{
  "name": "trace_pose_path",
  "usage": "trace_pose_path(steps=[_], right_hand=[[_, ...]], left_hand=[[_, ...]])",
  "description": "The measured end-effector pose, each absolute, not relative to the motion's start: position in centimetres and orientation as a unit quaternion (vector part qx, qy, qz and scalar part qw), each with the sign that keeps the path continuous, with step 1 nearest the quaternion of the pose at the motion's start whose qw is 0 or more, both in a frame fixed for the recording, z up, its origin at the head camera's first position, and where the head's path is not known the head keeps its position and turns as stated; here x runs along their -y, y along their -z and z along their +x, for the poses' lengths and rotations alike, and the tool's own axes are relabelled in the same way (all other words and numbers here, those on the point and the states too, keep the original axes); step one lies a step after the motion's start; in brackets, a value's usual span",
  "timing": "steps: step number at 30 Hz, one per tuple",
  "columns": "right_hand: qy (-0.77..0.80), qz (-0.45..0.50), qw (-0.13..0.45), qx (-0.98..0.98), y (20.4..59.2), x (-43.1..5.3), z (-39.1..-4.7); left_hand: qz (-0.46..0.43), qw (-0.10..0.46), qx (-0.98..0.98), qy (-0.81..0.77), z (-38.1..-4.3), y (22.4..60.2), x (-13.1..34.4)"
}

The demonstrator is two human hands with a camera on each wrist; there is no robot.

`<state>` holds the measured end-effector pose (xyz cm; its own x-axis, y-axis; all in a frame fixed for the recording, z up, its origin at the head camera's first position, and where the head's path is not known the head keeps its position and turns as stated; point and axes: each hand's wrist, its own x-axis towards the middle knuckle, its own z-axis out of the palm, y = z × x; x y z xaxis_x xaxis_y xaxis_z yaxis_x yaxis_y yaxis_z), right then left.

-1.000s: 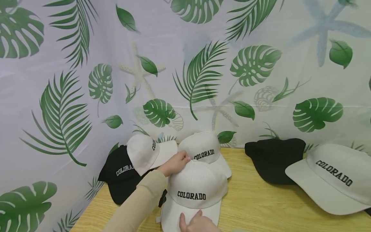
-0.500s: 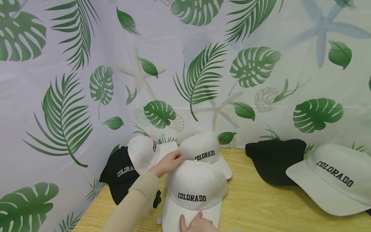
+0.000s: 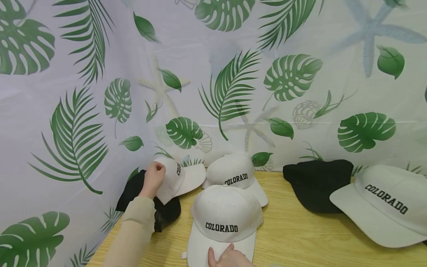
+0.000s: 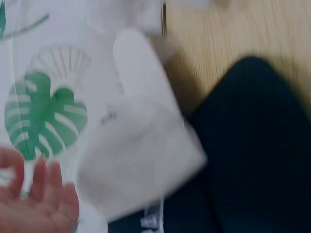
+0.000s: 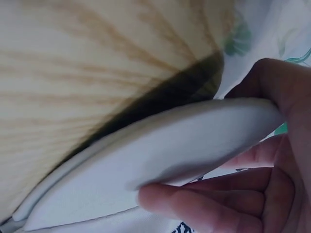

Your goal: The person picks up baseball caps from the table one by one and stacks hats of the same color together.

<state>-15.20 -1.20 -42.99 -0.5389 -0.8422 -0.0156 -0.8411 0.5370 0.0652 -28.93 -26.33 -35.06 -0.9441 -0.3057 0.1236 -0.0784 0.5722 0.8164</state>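
A white baseball cap [image 3: 227, 209] lettered COLORADO is front and centre in the head view, its brim toward me. My right hand [image 3: 231, 257] holds that brim, with thumb and fingers on opposite faces of it in the right wrist view. At the back left, a smaller white cap [image 3: 191, 178] overlaps a black cap [image 3: 131, 192]. My left hand [image 3: 154, 178] is at the crown of the smaller cap, fingers loosely curled and holding nothing. In the left wrist view those fingers [image 4: 54, 187] show beside the white crown [image 4: 146, 155], apart from it.
Directly behind the front cap stands another white COLORADO cap [image 3: 233, 168]. On the right, a black cap [image 3: 320, 187] sits partly behind a large white one [image 3: 390, 202]. The wooden table [image 3: 290, 241] meets a leaf-printed cloth [image 3: 185, 33] at the back and left.
My left hand has left the back of the front cap and moved left to the smaller white cap. My right hand keeps its hold on the brim.
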Motion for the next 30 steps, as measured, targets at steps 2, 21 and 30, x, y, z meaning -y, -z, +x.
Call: trace_pose_path(steps=[2, 21, 30], right_hand=[[0.022, 0.478, -0.002, 0.878, 42.9, 1.2, -15.2], [0.000, 0.484, -0.013, 0.875, 42.6, 1.2, -15.0], [-0.007, 0.468, -0.022, 0.883, 42.5, 1.0, -15.0]], left_hand=[[0.140, 0.130, 0.871, 0.453, -28.6, 35.1, 27.4], [0.198, 0.052, 0.854, 0.478, -28.2, 36.7, 29.8], [0.202, 0.099, 0.797, 0.561, -29.2, 36.6, 28.1]])
